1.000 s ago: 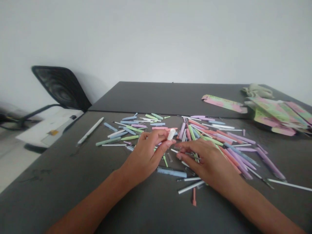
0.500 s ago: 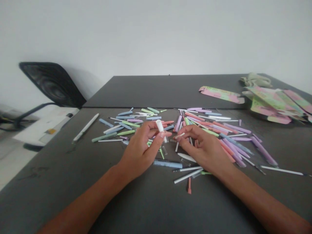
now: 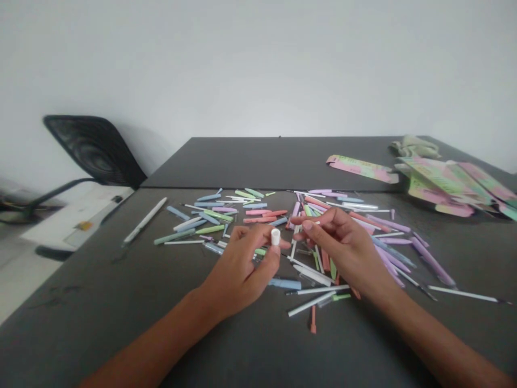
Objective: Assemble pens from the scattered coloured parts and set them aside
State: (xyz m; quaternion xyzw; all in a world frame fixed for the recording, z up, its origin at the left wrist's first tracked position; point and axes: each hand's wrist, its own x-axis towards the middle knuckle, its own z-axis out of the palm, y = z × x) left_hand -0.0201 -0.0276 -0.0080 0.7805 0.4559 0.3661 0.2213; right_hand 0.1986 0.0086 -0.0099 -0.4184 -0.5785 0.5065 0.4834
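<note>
My left hand [image 3: 242, 267] pinches a short white pen barrel [image 3: 275, 236] between thumb and fingers, its round end turned toward me. My right hand [image 3: 343, 245] is lifted just right of it, fingertips pinched on a thin white refill [image 3: 297, 233] whose tip points toward the barrel. Both hands hover over a scatter of pastel pen parts [image 3: 363, 226] on the dark grey table [image 3: 121, 302]. A blue barrel [image 3: 286, 283] lies below my left hand.
A white pen [image 3: 144, 220] lies alone at the left. Pink and green printed packages [image 3: 448, 183] are stacked at the far right, one flat package [image 3: 361, 167] nearer the middle. A black mesh chair [image 3: 95, 148] stands beyond the table's left edge.
My right hand rose off the pile with a thin refill pinched in it. My left hand turned the white barrel so its end faces me.
</note>
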